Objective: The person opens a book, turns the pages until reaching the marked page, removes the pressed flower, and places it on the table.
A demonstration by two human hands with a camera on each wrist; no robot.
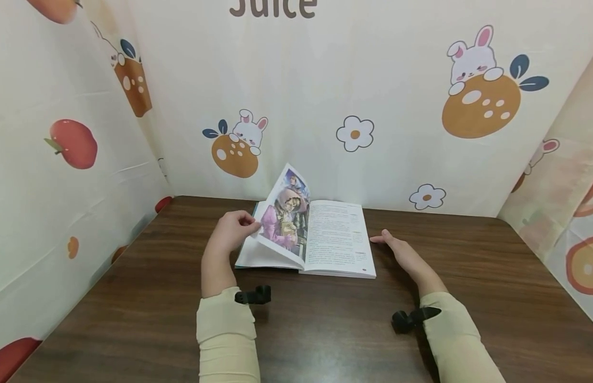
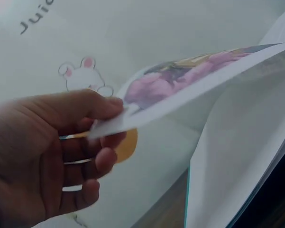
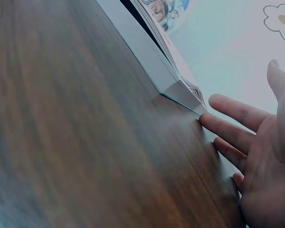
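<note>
An open book lies near the back of the table, its right side a thick block of text pages. My left hand pinches the outer edge of a raised page between thumb and fingers. That page carries a colour picture of a figure in a pink hood and tilts up over the left side of the book. In the left wrist view, the thumb lies on top of the page's corner. My right hand rests beside the book's right edge, fingers extended. In the right wrist view, its fingertips are right at the book's corner.
The dark wooden table meets a white printed curtain just behind the book. More printed cloth hangs at the left and right sides. Each wrist wears a black camera strap over a cream sleeve.
</note>
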